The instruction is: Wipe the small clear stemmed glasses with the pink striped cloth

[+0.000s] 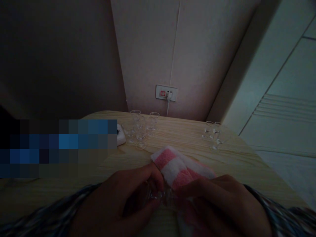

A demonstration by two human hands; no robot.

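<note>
My left hand (111, 199) is closed around a small clear glass (156, 195), pinching it between thumb and fingers low in the head view. The glass seems to lie on its side, and the fingers cover part of it. A pink and white checked towel (182, 167) is gripped in my right hand (227, 200), close against the other end of the glass. Part of the towel hangs below the right fingers. Dim light makes the exact contact between towel and glass hard to see.
Several small stemmed glasses (140, 131) stand together at the table's back left, beside a white object (121, 135). More such glasses (209, 130) are at the back right. The wooden table (182, 131) meets a wall with a socket (166, 93) and plugged-in cable. Blurring hides the left side.
</note>
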